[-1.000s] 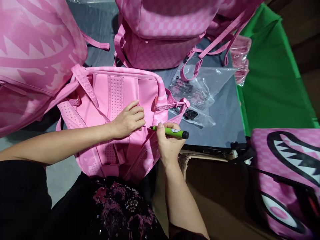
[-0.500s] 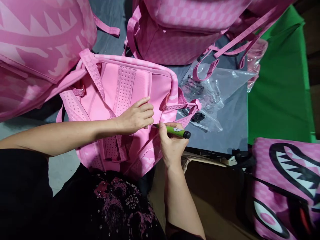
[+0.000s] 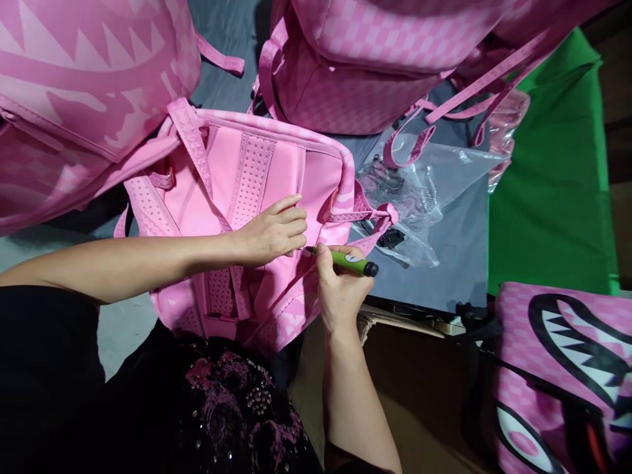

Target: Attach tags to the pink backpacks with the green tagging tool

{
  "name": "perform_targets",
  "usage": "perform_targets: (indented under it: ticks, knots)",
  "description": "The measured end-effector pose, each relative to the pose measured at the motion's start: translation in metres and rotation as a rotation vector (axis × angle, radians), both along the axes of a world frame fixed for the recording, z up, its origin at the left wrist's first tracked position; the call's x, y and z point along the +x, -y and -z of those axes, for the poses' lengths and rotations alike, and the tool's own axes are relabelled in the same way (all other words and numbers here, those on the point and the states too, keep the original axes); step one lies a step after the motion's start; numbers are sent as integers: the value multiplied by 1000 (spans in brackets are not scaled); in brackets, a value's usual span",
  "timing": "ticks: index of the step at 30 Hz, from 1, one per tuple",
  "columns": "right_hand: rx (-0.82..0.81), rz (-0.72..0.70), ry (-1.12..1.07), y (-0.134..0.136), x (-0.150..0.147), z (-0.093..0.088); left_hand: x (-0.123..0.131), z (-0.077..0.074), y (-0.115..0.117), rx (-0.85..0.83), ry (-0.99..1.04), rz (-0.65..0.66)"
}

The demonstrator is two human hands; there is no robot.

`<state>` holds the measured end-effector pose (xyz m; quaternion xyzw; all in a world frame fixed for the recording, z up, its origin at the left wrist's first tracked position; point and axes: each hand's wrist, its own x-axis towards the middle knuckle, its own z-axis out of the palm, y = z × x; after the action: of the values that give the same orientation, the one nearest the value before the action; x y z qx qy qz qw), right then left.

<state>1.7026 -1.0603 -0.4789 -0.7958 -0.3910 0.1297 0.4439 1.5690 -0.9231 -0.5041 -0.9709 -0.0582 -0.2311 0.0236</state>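
A pink backpack [image 3: 320, 170] lies with its padded back panel facing up, straps crossing it. My left hand [image 3: 276, 230] rests on that panel, its fingers curled in at the bag's fabric and the index finger straighter than the others. Exactly what is pinched under the fingertips is hidden. A green marker pen [image 3: 340, 259] with a black end is gripped in my right hand [image 3: 340, 289]. The pen's dark tip points left, close beside my left fingertips at the panel. The pen lies nearly level, its rear end toward the right.
Two more pink backpacks stand behind, one toothed [image 3: 99, 79], one checkered [image 3: 355, 92]. Clear plastic bags [image 3: 429, 171] with dark contents lie on the grey table [image 3: 459, 230]. A green fabric box [image 3: 553, 184] and a pink bag with a shark mouth [image 3: 553, 375] are at right.
Both hands stay nearly in place, with the pen tip still beside my left fingertips. The view has shifted slightly, so the bags behind appear a little lower and further right.
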Motion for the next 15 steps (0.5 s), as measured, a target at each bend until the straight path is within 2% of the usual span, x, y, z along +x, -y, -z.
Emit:
perform_targets:
  ticks: [2,4,7,9,11,15]
  knots:
    - [-25,-13,12,1,2,0,2,-5,-5,-2,-15,15]
    - [-24,-10,13,4,3,-1,8,-15,-15,-3,-65,99]
    - [89,-37,-14,13,0,-5,21,-40,-31,-3,-259,196]
    - [163,-106,20,21,-5,-10,28,-63,-35,-25,-411,164]
    - [212,-139,149,28,-10,-19,30,-90,-30,-44,-489,111]
    - [317,-103,491,49,-3,-49,16,-158,10,-50,-405,8]
